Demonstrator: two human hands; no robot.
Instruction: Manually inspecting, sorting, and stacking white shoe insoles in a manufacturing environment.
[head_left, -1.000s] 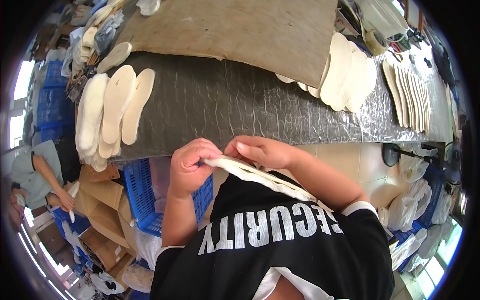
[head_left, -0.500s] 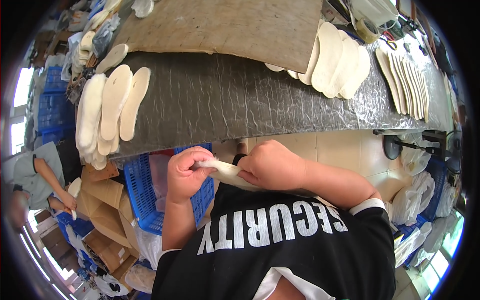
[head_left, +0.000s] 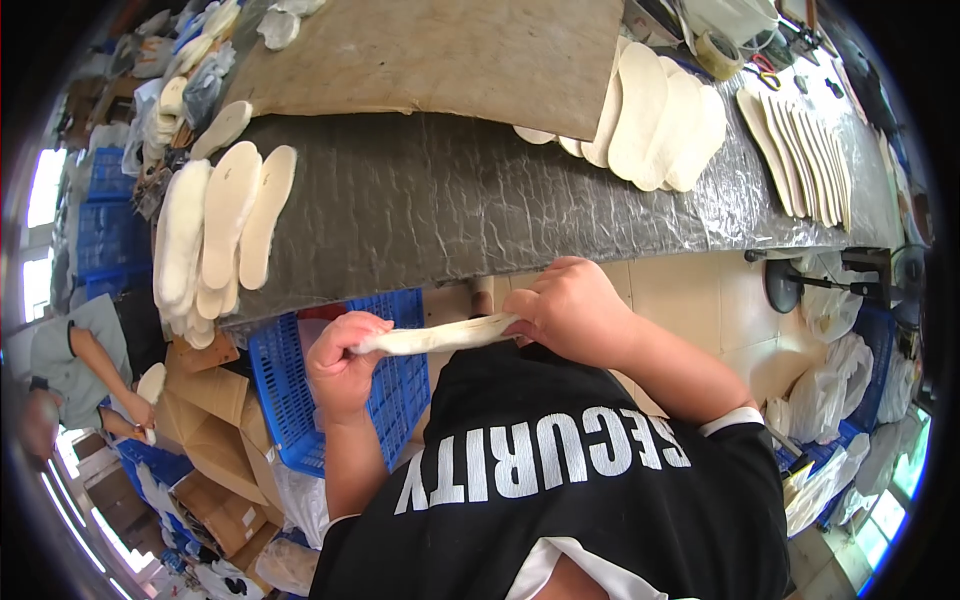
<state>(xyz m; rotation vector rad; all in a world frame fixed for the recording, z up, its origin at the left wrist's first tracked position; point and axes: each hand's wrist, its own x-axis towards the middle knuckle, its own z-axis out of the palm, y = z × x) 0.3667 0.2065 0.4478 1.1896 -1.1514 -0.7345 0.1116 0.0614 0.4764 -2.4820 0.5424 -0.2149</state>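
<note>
Between my hands, just off the table's near edge, a cream fleecy insole [head_left: 440,337] is stretched out lengthwise, its narrow side toward me. My left hand [head_left: 345,358] pinches one end between thumb and fingers. The other end is gripped by my right hand [head_left: 572,308], whose curled fingers hide it. On the table at the left lies an overlapping pile of insoles [head_left: 230,215], some fleecy side up. Farther right, more insoles [head_left: 660,120] are fanned out, partly beneath a brown board.
The dark plastic-covered table [head_left: 400,210] carries a brown board [head_left: 430,55] and a row of insoles [head_left: 800,155] at right. Tape [head_left: 718,55] and red-handled scissors [head_left: 766,72] lie beyond. Below stand a blue crate [head_left: 285,390] and cardboard box [head_left: 215,420]. A co-worker [head_left: 85,350] at left holds an insole.
My hands have moved apart, the left one going left and the right one going right and slightly up. The insole, bent and sloping before, is now drawn out nearly level.
</note>
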